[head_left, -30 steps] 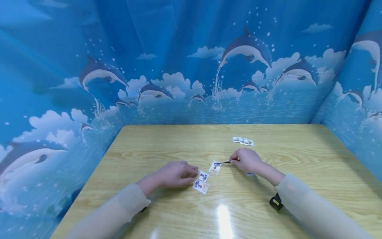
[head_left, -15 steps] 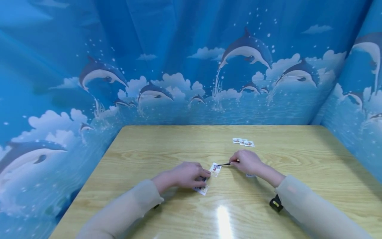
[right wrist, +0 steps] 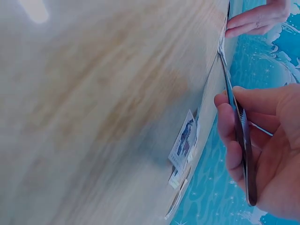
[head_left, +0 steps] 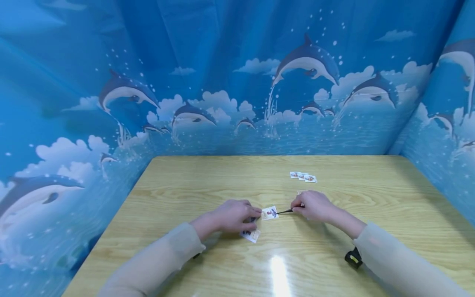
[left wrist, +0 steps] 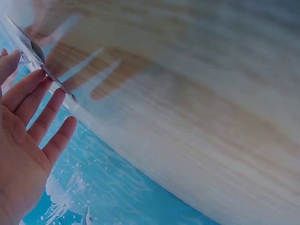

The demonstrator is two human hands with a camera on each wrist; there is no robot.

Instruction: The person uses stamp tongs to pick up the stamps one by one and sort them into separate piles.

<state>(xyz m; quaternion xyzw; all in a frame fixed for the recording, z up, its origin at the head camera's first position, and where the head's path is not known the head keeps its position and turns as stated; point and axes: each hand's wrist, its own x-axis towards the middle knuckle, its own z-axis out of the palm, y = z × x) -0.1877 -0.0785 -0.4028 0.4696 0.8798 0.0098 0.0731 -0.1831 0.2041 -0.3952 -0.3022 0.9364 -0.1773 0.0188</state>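
My right hand (head_left: 313, 205) pinches dark metal tweezers (right wrist: 244, 154). Their tips are at the right edge of a small white picture stamp (head_left: 269, 213), which lies nearly level on the table. At that stamp's left end, my left hand (head_left: 235, 216) touches down with its fingertips. In the left wrist view its fingers (left wrist: 47, 117) are extended and spread. Partly under this hand lies another stamp (head_left: 253, 236), and a further one between them is mostly covered. Beneath the right hand, more stamps (right wrist: 183, 140) show in the right wrist view; their number is unclear.
Several overlapping stamps (head_left: 303, 177) lie in a short row farther back on the wood-grain table (head_left: 193, 181). A blue dolphin-print curtain (head_left: 222, 119) hangs at the table's back and sides. A bright reflection sits near the front.
My left hand has moved right over the stamps to the edge of the tweezered one. My right hand has come slightly nearer and rightward, and that stamp has turned from tilted to nearly level.
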